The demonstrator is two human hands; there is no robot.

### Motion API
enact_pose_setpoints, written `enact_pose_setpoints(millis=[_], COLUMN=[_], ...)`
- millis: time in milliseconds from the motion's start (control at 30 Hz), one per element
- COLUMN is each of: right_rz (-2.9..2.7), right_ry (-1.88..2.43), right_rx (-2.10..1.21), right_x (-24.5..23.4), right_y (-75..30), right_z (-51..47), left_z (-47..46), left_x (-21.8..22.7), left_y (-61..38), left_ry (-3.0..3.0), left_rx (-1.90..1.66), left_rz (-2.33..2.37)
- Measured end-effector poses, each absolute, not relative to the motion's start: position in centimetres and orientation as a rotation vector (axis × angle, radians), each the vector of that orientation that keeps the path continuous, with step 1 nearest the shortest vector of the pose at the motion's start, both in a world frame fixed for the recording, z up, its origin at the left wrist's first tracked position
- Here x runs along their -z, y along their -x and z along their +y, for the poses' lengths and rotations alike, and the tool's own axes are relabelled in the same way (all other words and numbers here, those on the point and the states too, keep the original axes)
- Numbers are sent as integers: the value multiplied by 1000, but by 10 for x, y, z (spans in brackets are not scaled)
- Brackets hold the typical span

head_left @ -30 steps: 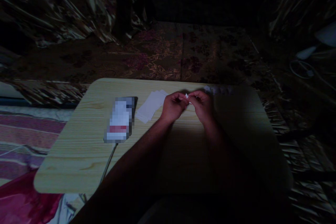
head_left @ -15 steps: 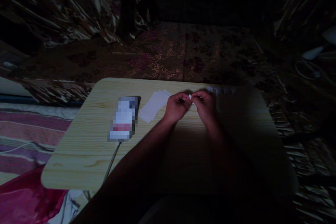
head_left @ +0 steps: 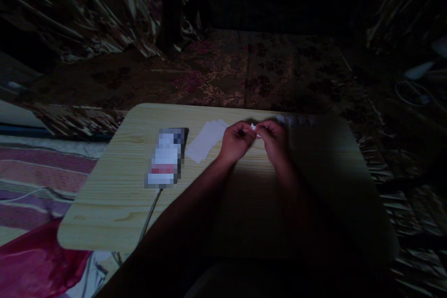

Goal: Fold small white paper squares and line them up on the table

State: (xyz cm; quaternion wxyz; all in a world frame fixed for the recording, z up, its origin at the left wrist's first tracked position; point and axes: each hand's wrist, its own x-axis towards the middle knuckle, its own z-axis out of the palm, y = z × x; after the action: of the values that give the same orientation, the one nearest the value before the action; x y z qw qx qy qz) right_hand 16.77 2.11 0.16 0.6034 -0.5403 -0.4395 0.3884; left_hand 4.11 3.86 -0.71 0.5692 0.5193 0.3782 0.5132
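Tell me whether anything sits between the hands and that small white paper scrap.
Nothing visible does. The left hand and right hand both pinch the paper scrap between them; the white sheets and the phone lie off to the left.

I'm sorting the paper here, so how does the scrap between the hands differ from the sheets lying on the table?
The paper scrap is pinched between the left hand and right hand; the paper sheets lie flat on the table, beside the left hand. The paper scrap is tiny; the paper sheets are much larger and fanned in a loose stack. Both are white.
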Motion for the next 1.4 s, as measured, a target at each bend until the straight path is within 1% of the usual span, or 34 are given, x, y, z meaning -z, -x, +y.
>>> enact_pose_setpoints(millis=[333,567,933,1133,1400], right_rz=[-1095,-1138,-947,-933,-867], right_ry=[1238,1201,1125,1154,1120], right_rx=[-926,-941,-1044,-996,-974], right_x=[-1,-3,2,4,6], right_y=[-170,-168,-166,-166,-170], right_z=[19,18,24,26,29], left_z=[39,40,44,45,43], left_x=[1,-1,-5,-4,-3], left_y=[-36,-35,-38,-38,-37], left_ry=[-1208,-1089,-861,-868,-937], left_rx=[-1197,-1195,-1368,-1358,-1279], left_rz=[942,879,895,847,908])
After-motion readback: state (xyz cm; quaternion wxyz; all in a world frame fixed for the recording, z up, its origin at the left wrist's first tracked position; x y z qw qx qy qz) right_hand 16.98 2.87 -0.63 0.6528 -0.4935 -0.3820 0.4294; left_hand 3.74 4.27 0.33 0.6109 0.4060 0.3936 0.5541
